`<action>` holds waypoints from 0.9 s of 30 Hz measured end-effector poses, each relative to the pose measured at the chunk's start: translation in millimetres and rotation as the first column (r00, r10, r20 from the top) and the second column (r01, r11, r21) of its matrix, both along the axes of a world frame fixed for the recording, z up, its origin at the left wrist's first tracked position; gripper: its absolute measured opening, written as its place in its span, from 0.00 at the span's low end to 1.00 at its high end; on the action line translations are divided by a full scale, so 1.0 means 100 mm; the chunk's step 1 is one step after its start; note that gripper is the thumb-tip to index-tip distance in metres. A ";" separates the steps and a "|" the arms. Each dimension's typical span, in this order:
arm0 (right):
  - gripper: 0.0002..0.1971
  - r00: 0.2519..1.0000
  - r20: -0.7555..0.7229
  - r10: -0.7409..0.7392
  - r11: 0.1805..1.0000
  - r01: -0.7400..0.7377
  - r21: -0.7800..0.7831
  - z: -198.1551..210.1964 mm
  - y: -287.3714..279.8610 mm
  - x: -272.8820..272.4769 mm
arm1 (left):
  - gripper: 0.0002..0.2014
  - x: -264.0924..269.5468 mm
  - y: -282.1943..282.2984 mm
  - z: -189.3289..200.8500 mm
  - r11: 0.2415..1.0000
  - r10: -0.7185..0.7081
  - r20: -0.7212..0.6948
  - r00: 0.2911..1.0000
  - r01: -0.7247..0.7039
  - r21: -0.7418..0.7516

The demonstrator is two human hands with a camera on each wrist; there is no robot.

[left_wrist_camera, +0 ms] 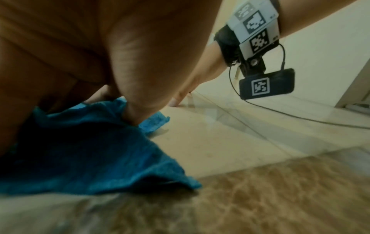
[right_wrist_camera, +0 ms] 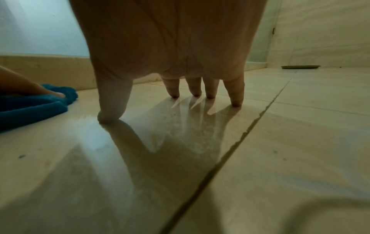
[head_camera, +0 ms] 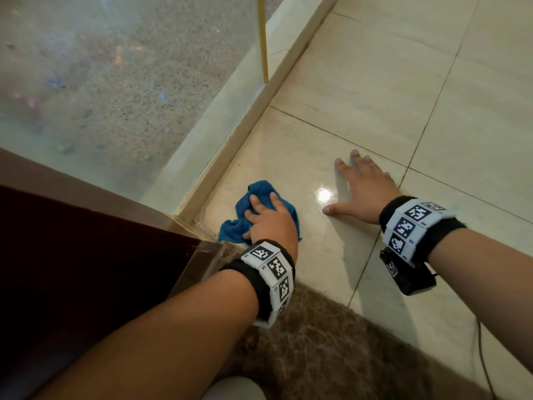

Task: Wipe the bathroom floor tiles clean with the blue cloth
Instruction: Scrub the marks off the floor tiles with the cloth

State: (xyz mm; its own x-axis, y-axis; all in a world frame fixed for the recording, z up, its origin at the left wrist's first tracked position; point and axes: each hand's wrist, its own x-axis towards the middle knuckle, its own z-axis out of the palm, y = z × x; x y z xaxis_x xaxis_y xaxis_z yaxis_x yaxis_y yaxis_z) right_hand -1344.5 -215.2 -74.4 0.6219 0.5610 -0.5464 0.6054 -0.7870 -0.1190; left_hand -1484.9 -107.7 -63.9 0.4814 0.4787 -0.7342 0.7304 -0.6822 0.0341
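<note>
A crumpled blue cloth (head_camera: 261, 188) lies on the glossy cream floor tiles (head_camera: 375, 96), in the corner beside the shower curb. My left hand (head_camera: 268, 219) presses down on it with fingers spread flat over the bunched fabric. From the left wrist view the cloth (left_wrist_camera: 90, 150) spills out under the palm (left_wrist_camera: 80, 47). My right hand (head_camera: 363, 187) is planted on the bare tile to the right, fingers splayed and tips touching the floor, holding nothing. In the right wrist view its fingertips (right_wrist_camera: 236, 101) rest on the tile, with the cloth (right_wrist_camera: 30, 109) at far left.
A frosted glass shower panel (head_camera: 115, 82) with a gold strip (head_camera: 262, 39) stands on a cream curb (head_camera: 245, 125) to the left. A dark wooden panel (head_camera: 86, 255) sits at lower left. A brown marble threshold (head_camera: 317, 342) runs below. A thin cable (head_camera: 481, 350) trails at right.
</note>
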 end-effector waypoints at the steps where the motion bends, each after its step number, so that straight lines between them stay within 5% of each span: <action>1: 0.56 1.000 0.002 0.000 1.000 0.000 0.002 0.00 0.00 0.00 | 0.40 -0.01 -0.04 -0.01 1.000 -0.008 -0.003 1.000 0.008 0.001; 6: 0.56 1.000 0.005 0.007 1.000 -0.007 0.003 0.00 0.00 0.00 | 0.39 -0.05 0.06 -0.01 0.990 -0.131 0.059 0.990 0.127 0.061; 11: 0.56 1.000 0.008 0.012 1.000 -0.012 0.007 0.01 -0.01 0.00 | 0.41 -0.03 0.09 -0.01 0.991 -0.098 0.054 0.994 0.092 0.100; 19: 0.56 1.000 0.022 0.008 1.000 -0.008 0.014 -0.03 -0.02 0.01 | 0.38 -0.17 -0.42 -0.03 0.966 -0.256 0.061 0.965 0.258 -0.017; 24: 0.56 1.000 0.007 0.007 1.000 -0.007 0.026 -0.01 -0.03 0.02 | 0.38 -0.06 0.09 0.03 0.992 -0.109 0.041 0.993 0.106 0.063; 27: 0.55 1.000 0.016 0.015 0.999 -0.016 0.028 -0.03 -0.04 0.01 | 0.41 -0.08 0.10 0.04 0.988 -0.136 0.025 0.990 0.134 0.082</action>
